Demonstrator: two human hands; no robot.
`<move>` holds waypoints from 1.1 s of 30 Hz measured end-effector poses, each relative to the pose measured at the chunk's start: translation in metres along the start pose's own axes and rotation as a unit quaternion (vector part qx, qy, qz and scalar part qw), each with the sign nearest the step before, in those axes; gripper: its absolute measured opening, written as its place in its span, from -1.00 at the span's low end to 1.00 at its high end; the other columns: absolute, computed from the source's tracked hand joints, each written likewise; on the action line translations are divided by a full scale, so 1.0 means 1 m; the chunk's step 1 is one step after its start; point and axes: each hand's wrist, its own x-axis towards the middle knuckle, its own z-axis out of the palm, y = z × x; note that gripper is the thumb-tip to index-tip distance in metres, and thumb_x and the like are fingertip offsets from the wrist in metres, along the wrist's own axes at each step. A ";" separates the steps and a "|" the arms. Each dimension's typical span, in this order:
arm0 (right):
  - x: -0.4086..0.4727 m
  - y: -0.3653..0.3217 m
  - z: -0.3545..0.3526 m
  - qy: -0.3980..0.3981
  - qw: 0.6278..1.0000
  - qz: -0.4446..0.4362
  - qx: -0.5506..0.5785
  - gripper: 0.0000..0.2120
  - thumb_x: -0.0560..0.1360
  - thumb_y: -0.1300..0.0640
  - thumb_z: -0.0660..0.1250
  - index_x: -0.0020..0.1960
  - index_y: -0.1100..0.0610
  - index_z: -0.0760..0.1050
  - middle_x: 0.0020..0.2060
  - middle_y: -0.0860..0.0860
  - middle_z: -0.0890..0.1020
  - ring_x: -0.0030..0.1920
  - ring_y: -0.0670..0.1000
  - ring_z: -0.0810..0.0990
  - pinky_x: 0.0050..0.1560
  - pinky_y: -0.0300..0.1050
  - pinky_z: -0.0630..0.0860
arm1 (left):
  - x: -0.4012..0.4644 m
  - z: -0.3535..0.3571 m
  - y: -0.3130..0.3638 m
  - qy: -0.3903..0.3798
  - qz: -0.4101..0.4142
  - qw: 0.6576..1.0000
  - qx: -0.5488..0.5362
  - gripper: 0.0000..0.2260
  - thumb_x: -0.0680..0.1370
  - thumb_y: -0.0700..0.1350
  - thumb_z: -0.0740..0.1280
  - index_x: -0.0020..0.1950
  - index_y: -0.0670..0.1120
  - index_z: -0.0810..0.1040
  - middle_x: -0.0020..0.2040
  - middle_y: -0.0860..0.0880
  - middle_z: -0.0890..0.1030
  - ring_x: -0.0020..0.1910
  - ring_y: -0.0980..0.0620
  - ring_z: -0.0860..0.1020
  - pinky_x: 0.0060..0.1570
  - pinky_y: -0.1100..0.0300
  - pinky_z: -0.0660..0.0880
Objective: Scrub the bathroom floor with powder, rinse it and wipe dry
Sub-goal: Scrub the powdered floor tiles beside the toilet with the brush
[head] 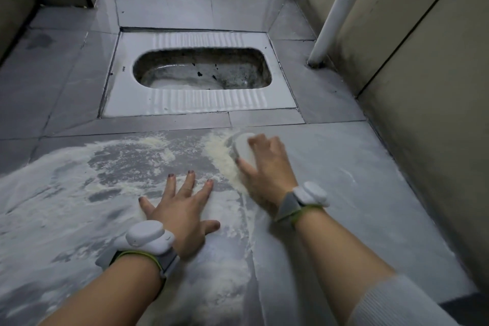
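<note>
On the grey floor [330,172] in front of the squat toilet [201,74], the head view shows pale powder [79,180] spread widely. Left hand [182,209] lies flat with fingers spread, pressing the tiles. Right hand [267,167] grips a white scrub brush [242,148] at the powder's edge. I judge scrubbing is in progress; rinsing and wiping dry remain.

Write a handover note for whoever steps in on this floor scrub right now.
Left hand: flat, fingers spread, pressing on the powdered floor.
Right hand: grips the white scrub brush on the floor, at the near edge of the squat toilet.
Done: powder spread over the near left floor, scrubbing begun.
Left: scrub the bare right and far tiles, rinse, wipe dry.
</note>
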 end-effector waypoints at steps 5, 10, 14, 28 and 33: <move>-0.047 0.115 -0.061 0.124 0.952 0.271 -0.064 -0.49 0.42 -0.26 0.22 0.17 0.11 0.37 0.14 0.29 0.47 0.15 0.30 0.39 0.19 0.10 0.33 | 0.001 -0.002 -0.002 0.002 0.004 1.000 -0.001 -0.26 0.48 0.37 0.19 0.51 0.30 -0.17 0.57 0.12 -0.21 0.54 -0.10 -0.24 0.32 -0.47 0.00; -0.038 0.122 -0.066 0.051 0.915 0.385 -0.108 -0.46 0.49 -0.22 0.24 0.31 0.09 0.27 0.26 0.30 0.35 0.25 0.35 0.35 0.25 0.15 0.33 | 0.000 -0.002 -0.001 0.000 0.000 1.000 -0.002 -0.26 0.47 0.37 0.21 0.51 0.31 -0.16 0.57 0.13 -0.21 0.54 -0.09 -0.24 0.32 -0.46 0.00; -0.013 0.020 -0.006 -0.037 0.979 0.158 -0.126 -0.44 0.53 -0.22 0.16 0.40 0.07 0.19 0.24 0.24 0.34 0.22 0.30 0.35 0.21 0.12 0.32 | 0.001 -0.002 0.000 0.000 -0.002 1.000 0.001 -0.25 0.47 0.37 0.21 0.51 0.33 -0.16 0.57 0.13 -0.21 0.54 -0.08 -0.23 0.33 -0.46 0.00; -0.087 -0.016 -0.005 0.009 0.958 0.268 -0.098 -0.50 0.53 -0.20 0.20 0.32 0.08 0.26 0.20 0.27 0.35 0.19 0.31 0.34 0.20 0.12 0.32 | -0.060 0.014 -0.055 0.051 -0.041 0.998 -0.012 -0.35 0.51 0.36 0.10 0.49 0.35 -0.17 0.57 0.12 -0.21 0.54 -0.07 -0.22 0.36 -0.39 0.02; -0.070 -0.081 0.027 -0.064 0.990 0.100 -0.071 -0.55 0.53 -0.21 0.16 0.29 0.03 0.23 0.18 0.19 0.34 0.16 0.25 0.33 0.16 0.10 0.32 | -0.056 0.013 -0.055 0.009 -0.058 0.997 -0.040 -0.31 0.48 0.35 0.21 0.48 0.36 -0.11 0.57 0.11 -0.23 0.54 -0.13 -0.24 0.28 -0.51 0.04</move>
